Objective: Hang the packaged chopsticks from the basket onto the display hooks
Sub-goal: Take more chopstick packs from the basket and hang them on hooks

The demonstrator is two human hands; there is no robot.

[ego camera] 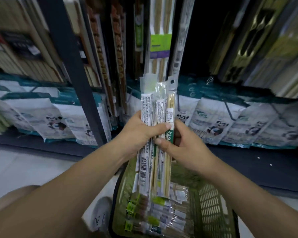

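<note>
Holding: left hand (141, 129) clamped round bundle of clear-plastic chopstick packets (151, 107); right hand (184, 143) pinching its 3 o'clock packet (170, 103). Risk: pull drags neighbours loose, dropping toward green lattice basket (210, 203), 6 o'clock.

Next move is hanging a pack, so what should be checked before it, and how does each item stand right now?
1. Left hand grips the bundle of packs firmly: ok.
2. Right hand pinches the rightmost pack near its green label: ok.
3. Hang hole at that pack's top is in view and uncovered: ok.
4. That pack is clear of the bundle: not ok, it lies against the others.
5. A free hook on the display rack is picked out: cannot tell, the rack is blurred and no hook shows.
6. Basket has more packs to hang: ok.
</note>
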